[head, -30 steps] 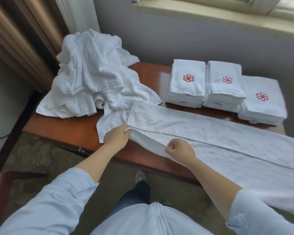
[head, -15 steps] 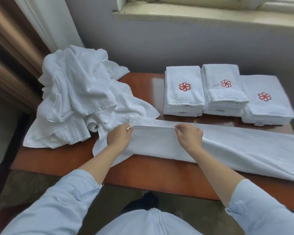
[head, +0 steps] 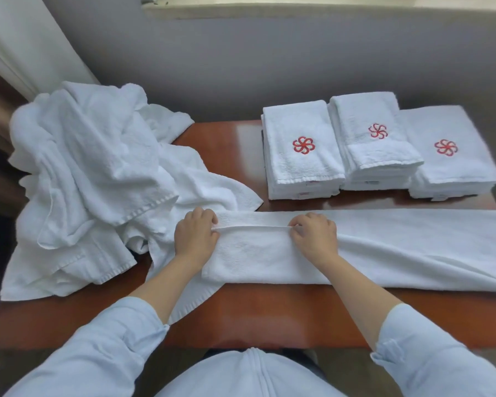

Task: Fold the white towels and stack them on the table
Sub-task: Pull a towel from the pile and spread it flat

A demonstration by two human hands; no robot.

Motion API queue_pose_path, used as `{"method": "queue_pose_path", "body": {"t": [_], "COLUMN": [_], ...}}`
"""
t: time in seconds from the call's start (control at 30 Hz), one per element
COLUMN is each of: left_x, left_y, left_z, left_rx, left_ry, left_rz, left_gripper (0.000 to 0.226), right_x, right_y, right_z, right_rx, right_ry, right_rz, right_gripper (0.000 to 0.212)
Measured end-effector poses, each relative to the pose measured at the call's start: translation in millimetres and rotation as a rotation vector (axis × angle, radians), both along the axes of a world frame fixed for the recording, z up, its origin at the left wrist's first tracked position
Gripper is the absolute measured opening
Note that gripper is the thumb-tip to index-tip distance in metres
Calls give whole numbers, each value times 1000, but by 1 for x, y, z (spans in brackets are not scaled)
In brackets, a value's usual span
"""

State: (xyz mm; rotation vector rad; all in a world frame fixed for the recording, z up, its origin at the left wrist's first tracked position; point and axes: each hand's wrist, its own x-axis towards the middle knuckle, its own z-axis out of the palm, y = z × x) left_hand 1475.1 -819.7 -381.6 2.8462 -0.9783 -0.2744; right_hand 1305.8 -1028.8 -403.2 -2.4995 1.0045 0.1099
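towel (head: 355, 253) folded forward, between left grip (head: 196, 239), right grip (head: 315, 239)

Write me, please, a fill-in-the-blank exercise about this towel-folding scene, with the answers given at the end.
The left hand and the right hand pinch the edge of the long towel, which runs off the picture's ___ side.
Behind it stand ___ stacks of folded towels in a row.
Each stack's top shows a ___ flower emblem.
The heap of unfolded towels lies at the ___ end of the table.
Missing words: right, three, red, left.
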Motion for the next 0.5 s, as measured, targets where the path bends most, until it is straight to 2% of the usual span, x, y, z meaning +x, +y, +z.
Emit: {"method": "queue_pose_path", "body": {"t": [0.13, 0.33, 0.5], "left_x": [-10, -53, -103], "left_y": [-15, -69, -122], "left_z": [3, 7, 11], "left_rx": [-86, -183, -247], "left_ry": [-40, 106, 209], "left_rz": [-150, -370, -477], "left_gripper": [35, 26, 25], "right_x": [-10, -60, -122], "right_y": [-5, -26, -58], "right_z": [7, 20, 30], "right_rx": [48, 26, 6], "right_ry": [-31, -105, -79], "right_rz": [12, -23, -129], "right_gripper": [30, 34, 32]}}
